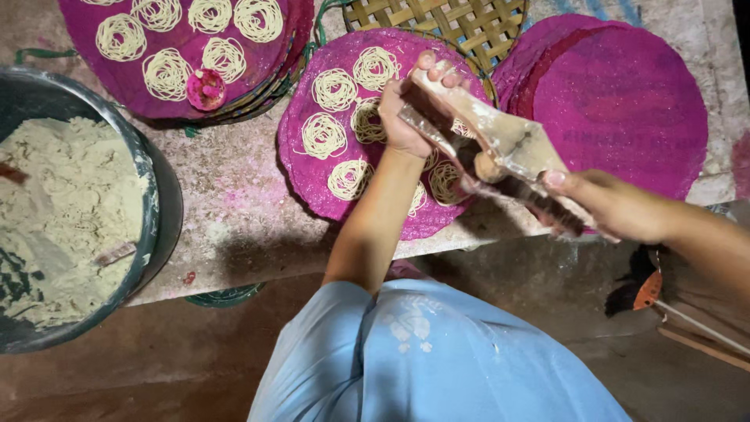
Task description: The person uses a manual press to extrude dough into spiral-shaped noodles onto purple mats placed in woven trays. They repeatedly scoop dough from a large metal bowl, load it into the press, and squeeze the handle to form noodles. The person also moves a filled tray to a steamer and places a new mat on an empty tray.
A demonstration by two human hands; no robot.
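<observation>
Counter (pixel 234 203) carries magenta mats with noodle coils (pixel 324 135); left hand (pixel 410 109) and right hand (pixel 605 207), set apart, both clamp the wooden noodle press (pixel 508 148) above.

A large dark tub (pixel 160 195) at the left holds pale, crumbly dough (pixel 62 195). Behind it lies a magenta mat (pixel 176 94) with six noodle coils and a small pink cup (pixel 205 88). At the right are bare magenta mats (pixel 625 101), stacked. A woven bamboo tray (pixel 461 23) lies at the top.
</observation>
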